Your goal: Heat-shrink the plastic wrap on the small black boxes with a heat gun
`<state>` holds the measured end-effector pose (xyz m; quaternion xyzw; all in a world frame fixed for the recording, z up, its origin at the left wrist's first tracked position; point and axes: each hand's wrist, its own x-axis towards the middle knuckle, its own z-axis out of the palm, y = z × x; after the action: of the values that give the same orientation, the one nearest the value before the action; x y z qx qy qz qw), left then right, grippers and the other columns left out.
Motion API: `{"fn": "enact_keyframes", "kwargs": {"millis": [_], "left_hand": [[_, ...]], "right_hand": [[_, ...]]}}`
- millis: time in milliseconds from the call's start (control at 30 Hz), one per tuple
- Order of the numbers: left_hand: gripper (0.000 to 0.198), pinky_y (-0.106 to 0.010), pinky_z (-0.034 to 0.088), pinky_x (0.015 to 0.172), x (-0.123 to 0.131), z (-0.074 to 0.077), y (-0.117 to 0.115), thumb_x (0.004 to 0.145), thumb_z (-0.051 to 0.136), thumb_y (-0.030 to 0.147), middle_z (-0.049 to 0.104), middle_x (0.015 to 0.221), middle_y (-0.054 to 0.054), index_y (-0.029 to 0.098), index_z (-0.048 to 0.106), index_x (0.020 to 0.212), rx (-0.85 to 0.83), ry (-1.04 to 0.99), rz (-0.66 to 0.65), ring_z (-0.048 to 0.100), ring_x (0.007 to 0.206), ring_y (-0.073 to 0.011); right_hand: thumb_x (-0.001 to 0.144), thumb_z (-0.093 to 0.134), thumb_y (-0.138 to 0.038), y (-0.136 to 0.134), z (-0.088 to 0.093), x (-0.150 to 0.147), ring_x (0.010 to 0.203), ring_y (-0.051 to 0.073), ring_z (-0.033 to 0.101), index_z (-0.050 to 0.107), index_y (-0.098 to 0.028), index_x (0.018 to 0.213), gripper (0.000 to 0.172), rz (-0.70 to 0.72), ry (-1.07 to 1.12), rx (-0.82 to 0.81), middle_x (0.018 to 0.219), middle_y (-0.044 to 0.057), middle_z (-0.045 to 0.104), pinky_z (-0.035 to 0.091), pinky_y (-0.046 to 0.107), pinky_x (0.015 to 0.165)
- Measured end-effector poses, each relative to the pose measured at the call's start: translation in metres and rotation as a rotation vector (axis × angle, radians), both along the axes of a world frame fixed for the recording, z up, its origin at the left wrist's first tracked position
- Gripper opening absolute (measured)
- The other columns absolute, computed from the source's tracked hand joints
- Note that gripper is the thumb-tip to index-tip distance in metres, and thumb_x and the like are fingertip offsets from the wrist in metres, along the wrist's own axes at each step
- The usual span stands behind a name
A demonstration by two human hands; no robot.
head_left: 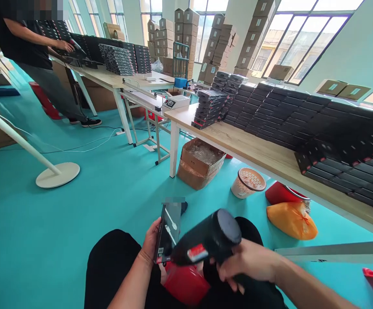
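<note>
My left hand (150, 241) grips a flat black cable box (166, 229) by its left side, holding it tilted above my lap. Two white cable plugs are pictured on its front, and a red mark sits in the lower corner. In my right hand (249, 262) is a black heat gun (202, 240) with a red and white label. Fingers wrap its handle, which is partly hidden. The gun's narrow end points left at the lower part of the box; whether they touch, I cannot tell. Beneath both hands, between my knees, shows a red stool seat (186, 285).
Black boxes (279, 111) are stacked along the table (244, 139) at right. Below stand an open carton (193, 169), a waste basket (243, 189) and an orange bag (291, 221). A sealing machine (176, 102) stands mid-room. At left are a fan base (57, 175) and another person (28, 51) handling boxes.
</note>
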<state>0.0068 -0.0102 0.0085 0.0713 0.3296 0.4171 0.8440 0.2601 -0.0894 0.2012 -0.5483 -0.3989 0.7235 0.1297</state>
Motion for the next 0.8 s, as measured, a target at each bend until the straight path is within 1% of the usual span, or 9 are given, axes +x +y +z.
{"fn": "enact_keyframes", "kwargs": {"millis": [67,100,200,233,300,367,500,667,800], "left_hand": [[0.042,-0.043,0.06,0.08,0.0,0.001,0.002,0.092,0.055,0.041,0.079,0.089,-0.016,0.008,0.073,0.11,-0.011,-0.001,0.075,0.076,0.087,-0.0321],[0.043,-0.044,0.06,0.081,0.0,0.002,0.003,0.092,0.053,0.042,0.079,0.091,-0.016,0.008,0.072,0.112,-0.017,-0.004,0.115,0.076,0.089,-0.0324],[0.045,-0.047,0.059,0.086,-0.002,0.003,0.005,0.092,0.052,0.043,0.078,0.097,-0.018,0.008,0.07,0.115,-0.026,-0.049,0.21,0.075,0.094,-0.0333],[0.045,-0.048,0.059,0.087,-0.004,0.003,0.005,0.092,0.052,0.043,0.078,0.099,-0.018,0.008,0.069,0.116,-0.018,-0.066,0.233,0.075,0.095,-0.0337],[0.047,-0.05,0.058,0.089,-0.008,0.003,0.005,0.09,0.055,0.043,0.077,0.105,-0.018,0.01,0.067,0.12,0.011,-0.102,0.266,0.074,0.097,-0.0348],[0.05,-0.052,0.058,0.089,-0.011,0.003,0.005,0.088,0.057,0.044,0.076,0.11,-0.018,0.011,0.065,0.125,0.045,-0.131,0.287,0.073,0.099,-0.0362],[0.052,-0.054,0.056,0.092,-0.012,0.003,0.004,0.09,0.052,0.045,0.076,0.11,-0.017,0.012,0.063,0.129,0.05,-0.163,0.323,0.072,0.104,-0.0365],[0.052,-0.054,0.054,0.096,-0.016,0.004,0.005,0.092,0.049,0.045,0.075,0.114,-0.016,0.015,0.062,0.133,0.08,-0.215,0.367,0.07,0.109,-0.0356],[0.053,-0.054,0.053,0.098,-0.016,0.008,0.003,0.093,0.048,0.043,0.076,0.113,-0.017,0.013,0.061,0.135,0.067,-0.221,0.375,0.07,0.109,-0.035]], "right_hand": [[0.059,0.069,-0.019,-0.016,-0.006,-0.002,0.045,0.012,0.05,0.065,-0.017,0.065,0.008,0.068,0.003,-0.039,0.049,-0.002,0.058,0.04,0.024,0.044],[0.06,0.07,-0.022,-0.024,-0.009,-0.003,0.046,0.012,0.05,0.065,-0.016,0.064,0.008,0.015,0.016,-0.02,0.05,-0.002,0.058,0.04,0.024,0.045],[0.065,0.071,-0.034,-0.039,-0.023,-0.01,0.052,0.013,0.053,0.068,-0.017,0.078,0.021,-0.318,0.11,0.063,0.063,0.0,0.062,0.043,0.026,0.05],[0.066,0.071,-0.036,-0.043,-0.027,-0.013,0.054,0.014,0.053,0.069,-0.016,0.079,0.024,-0.368,0.141,0.06,0.066,0.001,0.063,0.043,0.027,0.051],[0.068,0.071,-0.034,-0.048,-0.033,-0.019,0.058,0.015,0.055,0.071,-0.013,0.076,0.023,-0.308,0.179,0.018,0.068,0.004,0.064,0.043,0.028,0.055],[0.068,0.072,-0.033,-0.051,-0.037,-0.025,0.059,0.016,0.056,0.07,-0.012,0.07,0.021,-0.22,0.187,0.005,0.062,0.005,0.062,0.042,0.029,0.058],[0.074,0.067,-0.04,-0.053,-0.039,-0.028,0.059,0.017,0.053,0.065,-0.014,0.061,0.029,-0.319,0.179,0.082,0.061,0.005,0.059,0.043,0.032,0.06],[0.073,0.069,-0.032,-0.05,-0.039,-0.027,0.062,0.017,0.056,0.07,-0.011,0.071,0.021,-0.176,0.194,0.017,0.063,0.004,0.061,0.043,0.031,0.063],[0.069,0.07,-0.042,-0.044,-0.04,-0.02,0.055,0.015,0.051,0.07,-0.013,0.082,0.032,-0.397,0.133,0.097,0.059,0.001,0.059,0.041,0.029,0.055]]}}
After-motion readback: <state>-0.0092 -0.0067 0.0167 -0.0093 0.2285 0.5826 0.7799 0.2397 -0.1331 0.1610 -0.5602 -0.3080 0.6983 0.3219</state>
